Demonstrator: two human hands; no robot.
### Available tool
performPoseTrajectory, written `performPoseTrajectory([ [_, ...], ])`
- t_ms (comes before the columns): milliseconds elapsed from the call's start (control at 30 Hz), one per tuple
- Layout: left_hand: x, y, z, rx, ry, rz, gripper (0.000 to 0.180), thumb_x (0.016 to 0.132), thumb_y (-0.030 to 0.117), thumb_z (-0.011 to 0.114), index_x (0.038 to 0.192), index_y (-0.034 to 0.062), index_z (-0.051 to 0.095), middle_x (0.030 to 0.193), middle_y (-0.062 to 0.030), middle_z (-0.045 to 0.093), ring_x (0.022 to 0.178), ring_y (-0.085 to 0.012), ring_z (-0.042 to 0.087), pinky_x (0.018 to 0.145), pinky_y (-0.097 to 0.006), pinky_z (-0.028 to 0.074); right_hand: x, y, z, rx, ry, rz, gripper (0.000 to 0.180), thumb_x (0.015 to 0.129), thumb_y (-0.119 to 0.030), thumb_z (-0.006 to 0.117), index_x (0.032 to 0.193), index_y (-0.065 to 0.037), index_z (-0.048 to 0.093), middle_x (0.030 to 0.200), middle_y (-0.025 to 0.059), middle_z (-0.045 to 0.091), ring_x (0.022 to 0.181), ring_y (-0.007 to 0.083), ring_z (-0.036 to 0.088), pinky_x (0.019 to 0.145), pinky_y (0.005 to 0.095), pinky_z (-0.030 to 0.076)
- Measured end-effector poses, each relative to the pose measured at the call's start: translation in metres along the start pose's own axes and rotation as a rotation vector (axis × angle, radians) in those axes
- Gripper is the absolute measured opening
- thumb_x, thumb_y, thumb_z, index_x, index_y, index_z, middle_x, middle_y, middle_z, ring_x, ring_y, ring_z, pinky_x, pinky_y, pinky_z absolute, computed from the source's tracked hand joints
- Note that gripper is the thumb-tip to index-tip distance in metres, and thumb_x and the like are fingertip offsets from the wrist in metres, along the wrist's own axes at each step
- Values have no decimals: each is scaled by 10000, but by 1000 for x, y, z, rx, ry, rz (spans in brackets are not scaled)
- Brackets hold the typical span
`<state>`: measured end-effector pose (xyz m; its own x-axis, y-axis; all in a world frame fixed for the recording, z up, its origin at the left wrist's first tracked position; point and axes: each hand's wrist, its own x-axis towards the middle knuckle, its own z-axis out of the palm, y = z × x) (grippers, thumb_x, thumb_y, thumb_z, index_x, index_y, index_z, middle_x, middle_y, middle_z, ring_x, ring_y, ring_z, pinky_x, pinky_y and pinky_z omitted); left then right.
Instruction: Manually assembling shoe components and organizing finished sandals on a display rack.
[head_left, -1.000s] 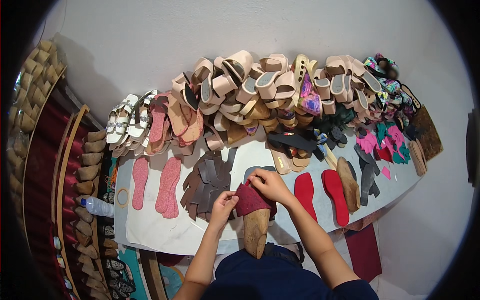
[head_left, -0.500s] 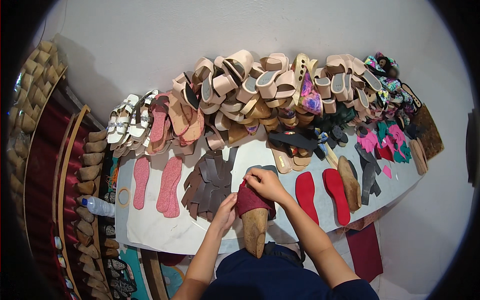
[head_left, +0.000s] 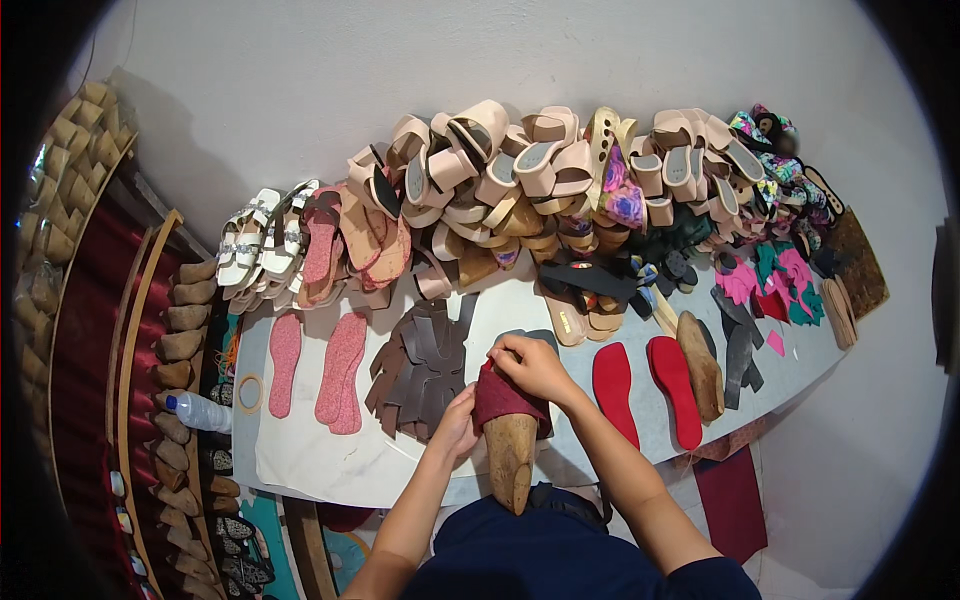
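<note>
A wooden shoe last (head_left: 511, 455) rests against my body at the table's near edge, its narrow end pointing down toward me. Around its upper part lies a maroon sandal strap (head_left: 505, 399). My left hand (head_left: 459, 421) is closed on the left side of the strap and last, fingertips pressing the edge. From above, my right hand (head_left: 531, 368) pinches the strap's far edge, where a small red bit shows between the fingers. The last's far end is hidden under the strap and my right hand. Dark grey pieces lie partly covered behind my hands.
Left of my hands is a pile of dark brown cut straps (head_left: 420, 370), then pink glittery insoles (head_left: 343, 375). To the right lie red insoles (head_left: 674, 392) and another wooden last (head_left: 700, 365). Finished beige sandals (head_left: 480, 130) are heaped along the wall. A bottle (head_left: 200, 412) stands at left.
Both hands keep their hold on the strap and last, with hardly any finger movement. The whole view has shifted very slightly.
</note>
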<state>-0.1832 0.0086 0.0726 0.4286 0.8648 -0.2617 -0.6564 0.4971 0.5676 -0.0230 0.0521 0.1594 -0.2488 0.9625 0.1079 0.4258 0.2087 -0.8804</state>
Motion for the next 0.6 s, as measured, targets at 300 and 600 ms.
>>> performPoseTrajectory([
  [300, -6, -2, 16, -56, 17, -104, 275, 897, 153, 408, 1148, 42, 415, 1113, -89, 497, 1004, -172, 511, 859, -328, 429, -1, 2, 0, 16, 15, -7, 220, 776, -235, 498, 808, -42, 597, 688, 133, 593, 612, 264, 567, 579, 330, 432],
  [600, -8, -22, 23, -106, 263, 84, 249, 908, 222, 404, 1060, 31, 452, 987, -76, 534, 875, -151, 545, 774, -293, 462, -1, 3, 2, 20, 10, 19, 216, 780, -232, 499, 813, -41, 596, 693, 126, 597, 615, 254, 568, 578, 326, 430],
])
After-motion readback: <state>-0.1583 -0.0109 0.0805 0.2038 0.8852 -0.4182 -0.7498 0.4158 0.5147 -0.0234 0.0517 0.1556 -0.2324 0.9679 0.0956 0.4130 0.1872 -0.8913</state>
